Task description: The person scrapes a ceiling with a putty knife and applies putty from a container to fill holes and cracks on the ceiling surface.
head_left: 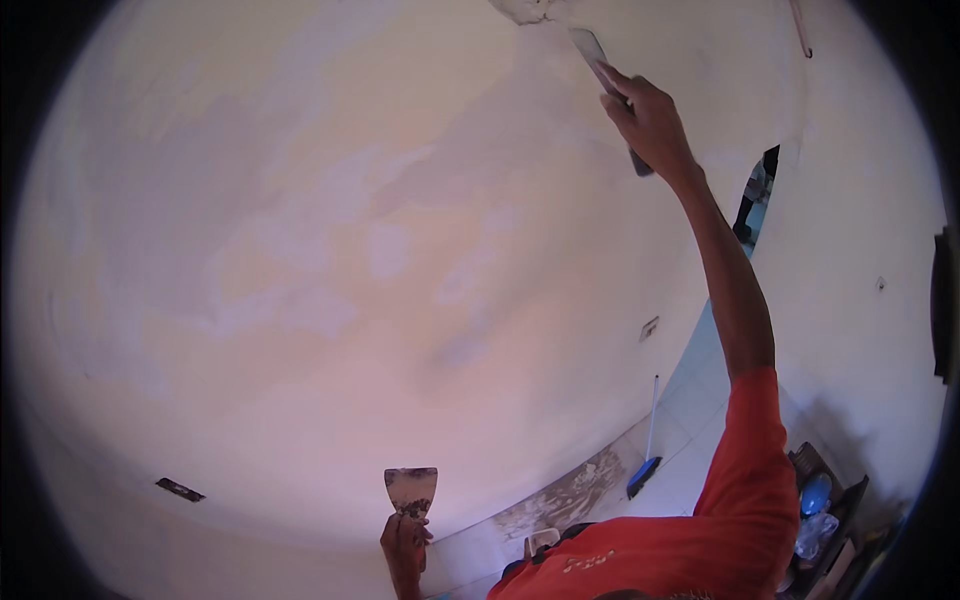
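Observation:
My right hand (650,125) is raised high against a pale, patchy wall (330,280), fingers closed round a trowel (588,48). This trowel is long and flat, with a greyish blade end tilted up and left and a dark end below the hand. Just beyond its upper tip, the wall has a rough, broken patch (530,10). Low down, my left hand (403,540) grips a putty knife (411,488) upright by its handle. Its broad blade is smeared with light material and has dark marks near the handle. That blade appears apart from the trowel.
A blue broom (645,478) leans at the wall's foot, beside stained floor (565,495). A narrow opening (757,200) lies behind my right arm. Shelving with a blue item (815,495) and bags stands lower right. Wall boxes (180,489) (649,328) interrupt the wall.

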The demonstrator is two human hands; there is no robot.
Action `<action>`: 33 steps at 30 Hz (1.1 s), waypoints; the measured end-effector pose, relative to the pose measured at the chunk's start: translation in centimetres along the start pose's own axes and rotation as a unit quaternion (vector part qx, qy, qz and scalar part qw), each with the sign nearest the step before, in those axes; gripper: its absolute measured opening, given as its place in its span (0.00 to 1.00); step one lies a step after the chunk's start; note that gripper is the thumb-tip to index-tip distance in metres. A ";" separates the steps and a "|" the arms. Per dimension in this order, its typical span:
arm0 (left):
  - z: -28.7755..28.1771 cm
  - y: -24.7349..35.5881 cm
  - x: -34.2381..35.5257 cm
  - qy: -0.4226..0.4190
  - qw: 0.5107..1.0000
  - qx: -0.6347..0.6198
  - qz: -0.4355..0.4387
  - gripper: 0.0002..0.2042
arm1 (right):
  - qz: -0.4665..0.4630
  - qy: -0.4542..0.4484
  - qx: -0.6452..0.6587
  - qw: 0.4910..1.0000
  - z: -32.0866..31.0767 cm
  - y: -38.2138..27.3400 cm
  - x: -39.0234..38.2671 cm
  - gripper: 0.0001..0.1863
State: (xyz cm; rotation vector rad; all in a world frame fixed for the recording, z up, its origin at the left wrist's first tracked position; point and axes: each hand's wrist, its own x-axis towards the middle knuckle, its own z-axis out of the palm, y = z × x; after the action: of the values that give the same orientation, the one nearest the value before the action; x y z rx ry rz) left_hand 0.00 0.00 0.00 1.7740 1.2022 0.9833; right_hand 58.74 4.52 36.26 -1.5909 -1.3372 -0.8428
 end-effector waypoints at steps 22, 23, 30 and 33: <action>1.9 1.6 -0.6 0.037 0.981 -0.144 -0.125 0.13 | -0.032 0.004 0.033 0.999 3.9 -1.8 -0.3 0.24; 1.8 1.8 -0.6 0.042 0.982 -0.125 -0.133 0.13 | -0.032 0.003 0.033 0.999 4.0 -2.2 -1.6 0.24; 2.2 1.8 -0.1 0.057 0.979 -0.135 -0.138 0.13 | 0.089 -0.005 0.142 0.986 -0.1 -1.6 -0.5 0.24; 2.2 1.3 0.2 0.041 0.981 -0.142 -0.127 0.13 | 0.119 -0.010 0.204 0.972 -0.5 -3.3 3.2 0.24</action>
State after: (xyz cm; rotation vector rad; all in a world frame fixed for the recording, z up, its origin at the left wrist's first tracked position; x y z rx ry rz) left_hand 2.51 -0.57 0.24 1.3345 1.2349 1.0267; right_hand 56.13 5.48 40.01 -1.3966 -1.2087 -0.3754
